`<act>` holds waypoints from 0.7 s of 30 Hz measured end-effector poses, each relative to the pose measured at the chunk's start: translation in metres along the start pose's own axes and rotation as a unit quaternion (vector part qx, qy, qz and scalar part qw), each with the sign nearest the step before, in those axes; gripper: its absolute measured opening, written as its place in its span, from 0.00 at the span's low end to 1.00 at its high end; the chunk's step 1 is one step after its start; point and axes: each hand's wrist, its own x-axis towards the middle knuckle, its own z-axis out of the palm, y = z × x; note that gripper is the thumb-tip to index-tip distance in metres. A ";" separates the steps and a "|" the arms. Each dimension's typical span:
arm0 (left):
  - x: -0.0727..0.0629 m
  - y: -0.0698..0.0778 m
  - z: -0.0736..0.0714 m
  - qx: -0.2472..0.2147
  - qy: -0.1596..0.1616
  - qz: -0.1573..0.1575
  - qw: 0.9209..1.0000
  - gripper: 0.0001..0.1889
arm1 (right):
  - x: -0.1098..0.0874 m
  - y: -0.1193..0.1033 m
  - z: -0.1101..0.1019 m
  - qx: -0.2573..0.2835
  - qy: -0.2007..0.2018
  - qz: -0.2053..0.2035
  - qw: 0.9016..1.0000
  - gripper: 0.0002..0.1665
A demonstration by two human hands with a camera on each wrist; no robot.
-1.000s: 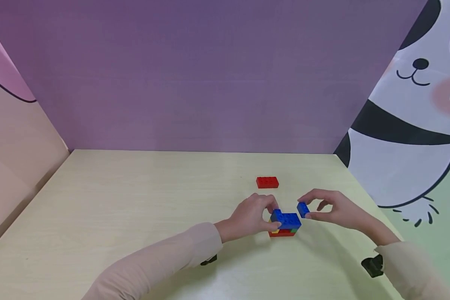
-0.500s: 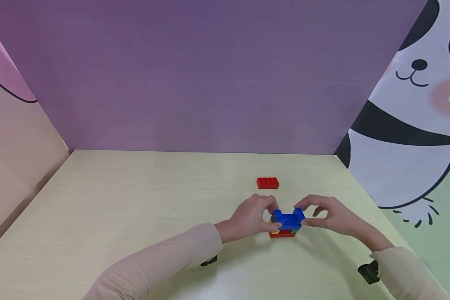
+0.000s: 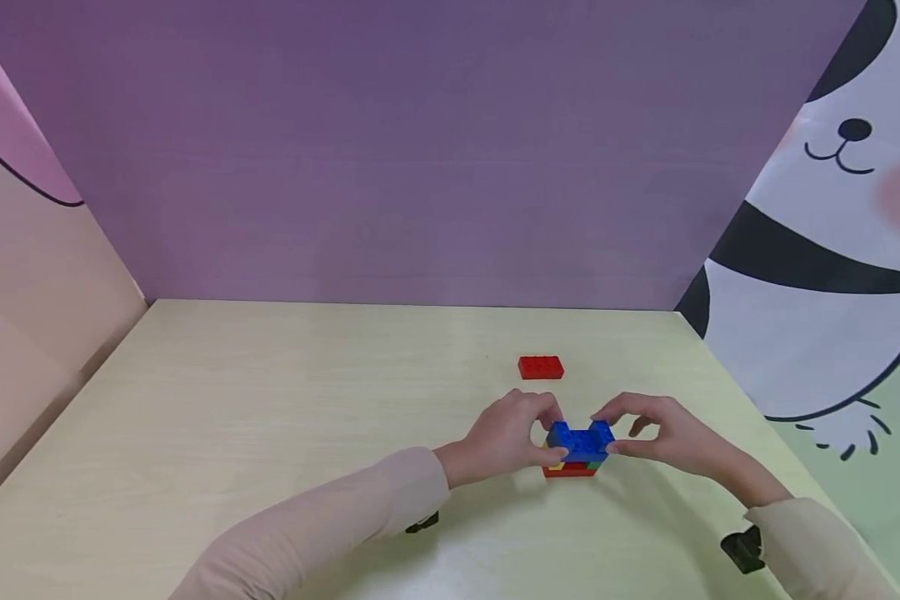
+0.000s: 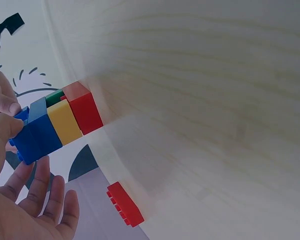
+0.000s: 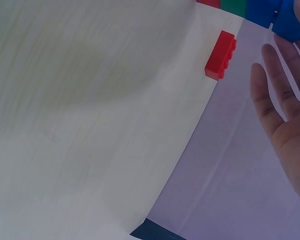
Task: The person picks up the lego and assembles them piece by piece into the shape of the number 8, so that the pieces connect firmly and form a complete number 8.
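Observation:
A stack of toy building bricks stands on the table: a red brick (image 4: 84,107) at the bottom, yellow (image 4: 65,122) and green (image 4: 54,98) bricks above it, then a long blue brick (image 3: 587,447). Two small blue bricks sit at the ends of the top. My left hand (image 3: 504,435) pinches the stack at its left end, thumb in front and fingers behind, by the left small blue brick (image 3: 558,435). With thumb and index finger, my right hand (image 3: 663,429) pinches the right small blue brick (image 3: 602,432) against the long one. Its other fingers are spread in the right wrist view.
Behind the stack, a loose red brick (image 3: 541,367) lies on the pale wooden table (image 3: 307,400). A purple wall (image 3: 420,167) rises at the table's far edge, and a panda-printed panel (image 3: 817,350) stands along the right side.
My right hand has moved left and down, bringing the small blue brick from beside the stack onto its right end. The left hand keeps its hold on the stack.

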 end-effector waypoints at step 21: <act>-0.002 -0.006 0.005 -0.002 0.007 0.004 1.000 0.16 | -0.002 0.008 0.012 0.008 0.016 0.028 0.999 0.21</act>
